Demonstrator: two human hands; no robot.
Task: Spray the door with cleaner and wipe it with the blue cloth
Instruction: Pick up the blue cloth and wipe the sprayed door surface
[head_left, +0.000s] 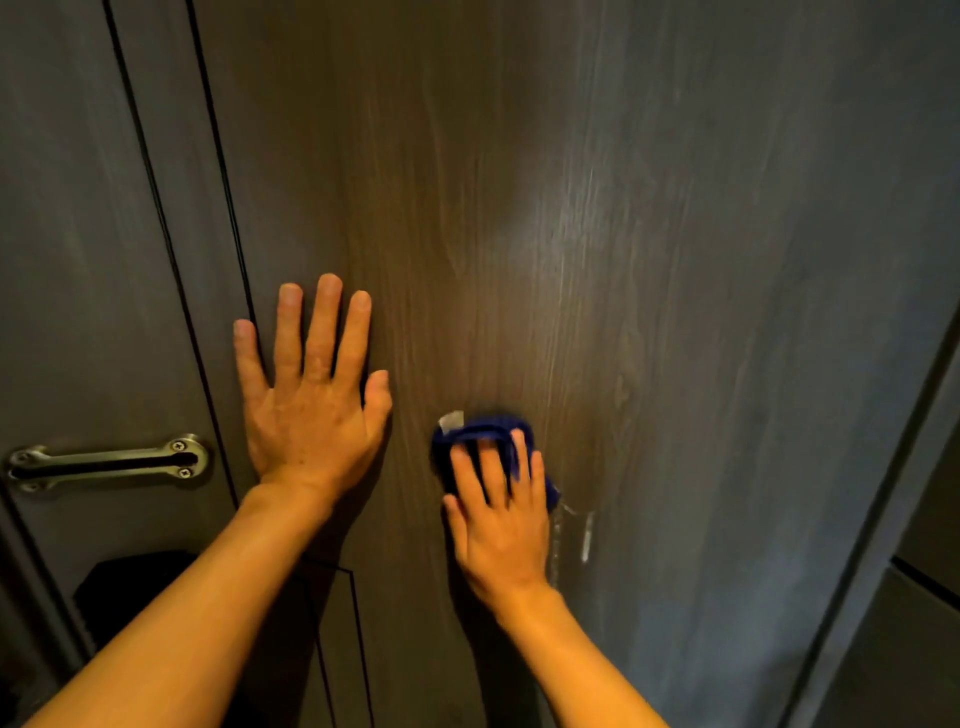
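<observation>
- Metal latch bar (106, 461) at far left, on the panel beside the door; both hands well apart from it. No spray bottle in view.
- Left hand (311, 395): open, fingers spread, palm flat against the door (519, 208) near its left edge, holding nothing. Reads as a brace. Risk: if the door is not latched shut, leaning on it could swing it and throw off the wipe; the palm may also leave a print on the surface.
- Blue cloth (485, 441): bunched, pressed on the door under the right hand (498, 514), low centre. Fingers lie flat over it, not closed round it. Cloth edge blurred, so likely mid-stroke. Risk: held by pressure alone, the cloth could slip out and drop.
- White wet streaks (586, 535) just right of the cloth, running down. Risk: cleaner drips below reach or dries into marks if not wiped soon.
- Fainter sheen higher right; judged unwiped, easily missed.
</observation>
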